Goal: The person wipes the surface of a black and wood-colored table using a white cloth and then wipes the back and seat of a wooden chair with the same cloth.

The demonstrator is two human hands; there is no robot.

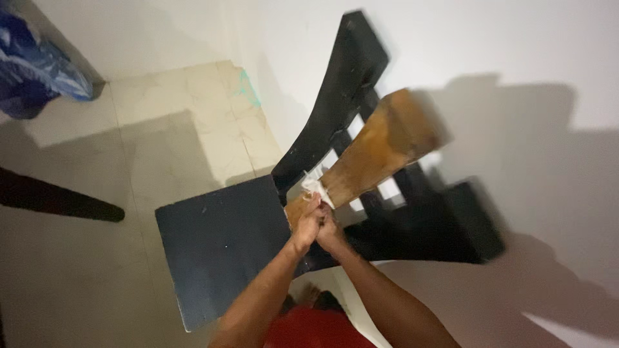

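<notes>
Above the black chair (219, 245), left hand (308, 222) and right hand (330, 231) clamp the wooden bat (380, 145) handle (white-wrapped); both 2 should, I judge, stay stacked tight.

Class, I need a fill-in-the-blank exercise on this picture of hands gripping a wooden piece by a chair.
1. Both hands grip the narrow end of a ____ wooden piece.
2. A ____ cloth sits by the hands.
3. The chair is coloured ____.
4. A ____ bag lies top left.

Missing words: brown; white; black; blue
</notes>
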